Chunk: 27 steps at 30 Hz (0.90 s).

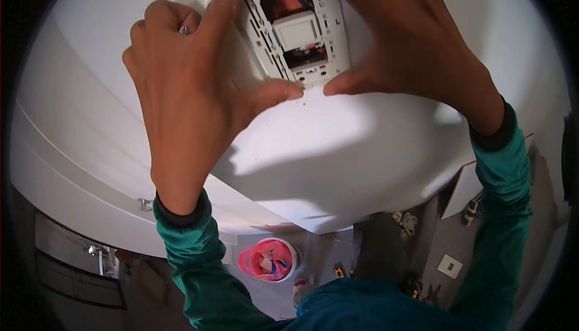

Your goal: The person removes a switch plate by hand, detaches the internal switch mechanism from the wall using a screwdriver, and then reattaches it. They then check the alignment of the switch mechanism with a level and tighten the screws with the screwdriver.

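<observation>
A white plastic switch mounting frame (298,26), with a square white switch module at its centre, is set against the white wall (338,144) and framed by both hands. The left hand (187,96) is spread wide, thumb at the frame's lower edge, forefinger along its left side. The right hand (410,41) is likewise spread, thumb touching the lower edge. A pink-lined white bucket (268,260) stands on the floor below.

Single head-worn view, facing the wall (338,150) close up, floor below, fisheye edges
</observation>
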{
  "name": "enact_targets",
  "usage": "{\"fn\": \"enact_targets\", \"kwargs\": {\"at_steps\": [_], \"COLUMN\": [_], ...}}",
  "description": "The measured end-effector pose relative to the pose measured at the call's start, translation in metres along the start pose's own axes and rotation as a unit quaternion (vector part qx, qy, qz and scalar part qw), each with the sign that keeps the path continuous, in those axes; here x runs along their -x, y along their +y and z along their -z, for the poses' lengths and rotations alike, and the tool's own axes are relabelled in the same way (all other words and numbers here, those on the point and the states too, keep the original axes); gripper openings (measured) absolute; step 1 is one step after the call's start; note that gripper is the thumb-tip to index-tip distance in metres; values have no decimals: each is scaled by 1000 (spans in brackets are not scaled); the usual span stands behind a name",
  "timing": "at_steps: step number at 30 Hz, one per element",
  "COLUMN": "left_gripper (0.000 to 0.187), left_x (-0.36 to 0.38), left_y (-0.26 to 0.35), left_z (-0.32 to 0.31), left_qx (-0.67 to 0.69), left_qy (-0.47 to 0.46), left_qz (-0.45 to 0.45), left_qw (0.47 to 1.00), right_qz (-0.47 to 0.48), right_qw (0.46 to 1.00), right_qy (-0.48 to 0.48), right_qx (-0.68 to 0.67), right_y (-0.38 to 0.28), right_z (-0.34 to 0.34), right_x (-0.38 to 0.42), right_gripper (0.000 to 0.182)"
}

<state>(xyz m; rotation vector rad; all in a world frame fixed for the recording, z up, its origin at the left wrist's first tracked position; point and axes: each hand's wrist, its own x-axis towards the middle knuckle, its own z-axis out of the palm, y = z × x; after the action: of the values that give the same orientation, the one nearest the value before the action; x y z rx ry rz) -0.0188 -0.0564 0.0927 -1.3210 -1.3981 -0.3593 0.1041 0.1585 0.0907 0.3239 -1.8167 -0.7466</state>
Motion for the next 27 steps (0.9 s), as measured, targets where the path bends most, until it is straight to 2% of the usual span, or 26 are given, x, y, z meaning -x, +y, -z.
{"fn": "enact_targets", "kwargs": {"at_steps": [4,7,10,12,14,25,27], "left_gripper": [113,116,120,120,120,123,111], "left_x": [6,3,-2,-4,-5,-4,-2], "left_y": [-17,-20,0,5,8,8,4], "left_z": [-12,-20,-8,-7,-10,-14,-19], "left_qx": [-35,-55,-36,-48,-47,-54,0], "left_qy": [21,41,-23,-31,-38,-22,33], "left_qz": [-50,-67,20,46,75,78,49], "left_qw": [998,995,999,997,995,995,998], "right_qz": [-51,-58,-65,-65,-80,-80,-81], "right_qw": [993,990,988,988,995,994,994], "right_qy": [-106,-123,-126,-118,-42,-64,-65], "right_qx": [-16,-25,-63,-78,-43,-27,-32], "right_y": [-20,-18,-15,-13,-19,-20,-20], "right_z": [29,33,27,24,26,28,30], "right_x": [-16,-18,-11,-12,-13,-14,-15], "right_gripper": [118,116,112,110,117,116,116]}}
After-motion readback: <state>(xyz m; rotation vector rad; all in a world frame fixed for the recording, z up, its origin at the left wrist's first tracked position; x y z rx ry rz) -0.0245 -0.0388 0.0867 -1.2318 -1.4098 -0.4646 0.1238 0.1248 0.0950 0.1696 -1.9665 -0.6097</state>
